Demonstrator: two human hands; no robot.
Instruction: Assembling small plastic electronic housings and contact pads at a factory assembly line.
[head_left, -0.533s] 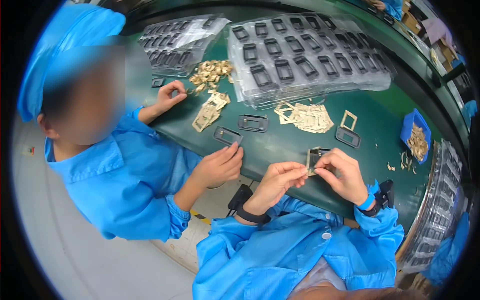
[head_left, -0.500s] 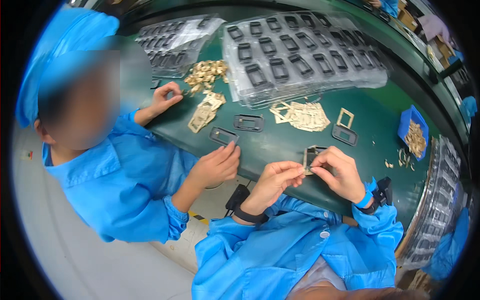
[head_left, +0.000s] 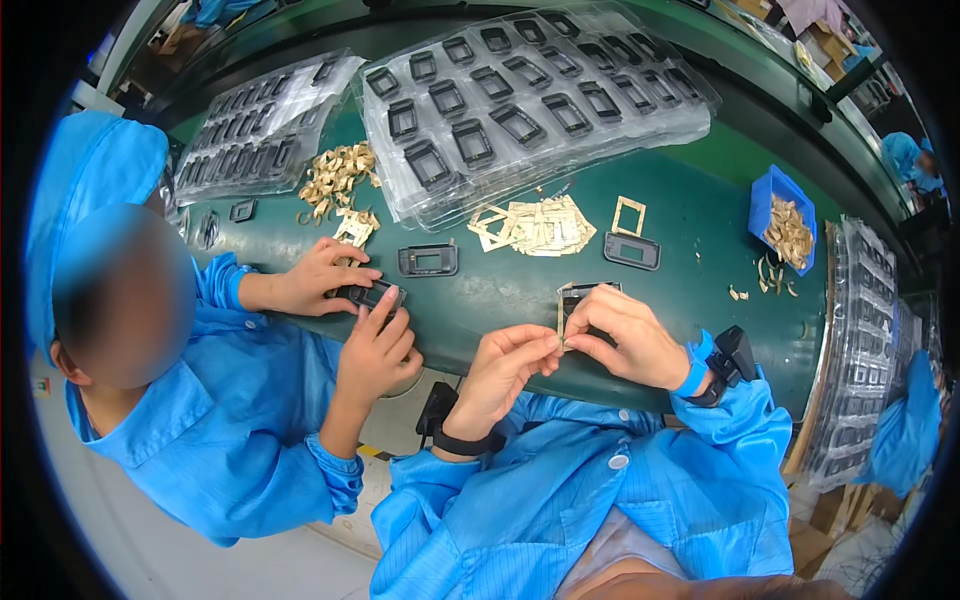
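Observation:
At the table's near edge, my left hand (head_left: 512,368) and my right hand (head_left: 632,340) meet with fingertips closed in a pinch. Between them stands a thin cream paper frame (head_left: 562,312), seen nearly edge-on. Behind my right fingers a black plastic housing (head_left: 590,289) shows in part; my hand hides the rest. Farther off lies a pile of cream paper frames (head_left: 545,226). Right of the pile, a single cream frame (head_left: 618,222) lies against another black housing (head_left: 632,250). One more black housing (head_left: 428,260) rests to the left of my hands.
A co-worker at left holds a black housing (head_left: 378,294) in both hands. Clear trays of housings (head_left: 540,165) lie at the back; more stacked trays (head_left: 850,370) stand at right. A blue bin (head_left: 765,215) holds curled scraps. A scrap heap (head_left: 338,172) lies at back left.
The cream frame between my fingers has turned more edge-on. The co-worker's far hand has come to the housing beside the other hand. My view has shifted, so the table appears farther left.

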